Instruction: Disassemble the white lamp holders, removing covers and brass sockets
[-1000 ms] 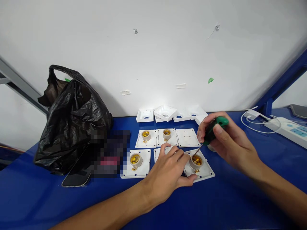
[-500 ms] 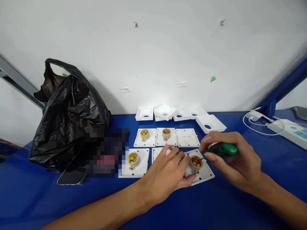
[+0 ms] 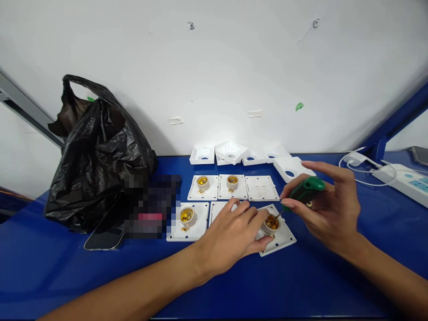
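Observation:
My left hand (image 3: 234, 232) lies flat on the blue table, its fingers pressing the left edge of a white square lamp-holder plate (image 3: 280, 238) with a brass socket (image 3: 270, 224). My right hand (image 3: 326, 207) pinches a green-handled screwdriver (image 3: 303, 189) between thumb and fingers, with the index finger stretched out. The screwdriver's thin tip points down into the brass socket. Three more white plates with brass sockets (image 3: 188, 217) (image 3: 203, 183) (image 3: 232, 183) and a blank white plate (image 3: 261, 188) lie just behind and to the left.
White square covers (image 3: 231, 152) are heaped against the white wall, one more (image 3: 290, 168) lying apart. A black plastic bag (image 3: 96, 156) and a phone (image 3: 103, 236) sit at the left. A white power strip (image 3: 406, 177) with cables is at the right.
My right hand has turned the screwdriver from upright to lying low and back to a slant, shifting its grip on the handle. The left hand has kept pressing the plate.

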Demonstrator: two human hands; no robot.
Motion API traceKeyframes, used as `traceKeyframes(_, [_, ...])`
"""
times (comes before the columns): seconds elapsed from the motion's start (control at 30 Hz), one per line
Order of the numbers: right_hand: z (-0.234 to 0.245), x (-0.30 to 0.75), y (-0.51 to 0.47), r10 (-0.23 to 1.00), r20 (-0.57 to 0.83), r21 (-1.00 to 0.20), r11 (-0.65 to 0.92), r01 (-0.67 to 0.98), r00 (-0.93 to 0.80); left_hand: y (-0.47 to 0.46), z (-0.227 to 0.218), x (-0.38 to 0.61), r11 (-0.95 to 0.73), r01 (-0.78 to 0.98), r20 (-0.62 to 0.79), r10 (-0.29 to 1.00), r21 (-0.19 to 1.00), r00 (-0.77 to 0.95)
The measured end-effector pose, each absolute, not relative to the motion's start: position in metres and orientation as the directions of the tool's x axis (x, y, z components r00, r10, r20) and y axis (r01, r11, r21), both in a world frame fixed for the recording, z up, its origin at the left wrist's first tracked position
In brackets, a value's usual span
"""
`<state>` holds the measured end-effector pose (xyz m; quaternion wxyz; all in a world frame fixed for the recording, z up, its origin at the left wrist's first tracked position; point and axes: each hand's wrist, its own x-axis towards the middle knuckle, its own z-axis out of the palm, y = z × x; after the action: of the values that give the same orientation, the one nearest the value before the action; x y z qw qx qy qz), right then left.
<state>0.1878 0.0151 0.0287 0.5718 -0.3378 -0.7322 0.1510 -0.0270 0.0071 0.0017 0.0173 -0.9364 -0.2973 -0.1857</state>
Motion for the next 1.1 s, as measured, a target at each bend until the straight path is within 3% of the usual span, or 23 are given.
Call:
traceKeyframes(0.17, [0.0249,0.1948,0.015,0.65,0.72,-0.538,0.745,0.395,-0.244,0.0071,0.0014,-0.0282,-0.828,0.553,0.376,0.543,0.091,0.751])
traceKeyframes(0.4, [0.0258,0.1969,0.0123,0.632,0.753,-0.505,0.734,0.454,-0.185,0.007,0.0025,-0.0286,-0.823,0.563,0.379,0.546,0.076,0.747])
traceKeyframes(0.6, [0.0241,0.1951,0.0161,0.597,0.789,-0.497,0.759,0.42,-0.144,0.0073,0.0014,-0.0291,-0.824,0.564,0.383,0.54,0.058,0.749])
traceKeyframes(0.9, [0.0254,0.1966,0.0157,0.655,0.718,-0.565,0.746,0.352,-0.237,0.007,-0.0002,-0.0288,-0.818,0.57,0.374,0.553,0.076,0.744])
traceKeyframes(1.1, [0.0264,0.1984,0.0168,0.63,0.733,-0.548,0.771,0.325,-0.258,0.0061,0.0017,-0.0295,-0.818,0.572,0.374,0.552,0.068,0.745])
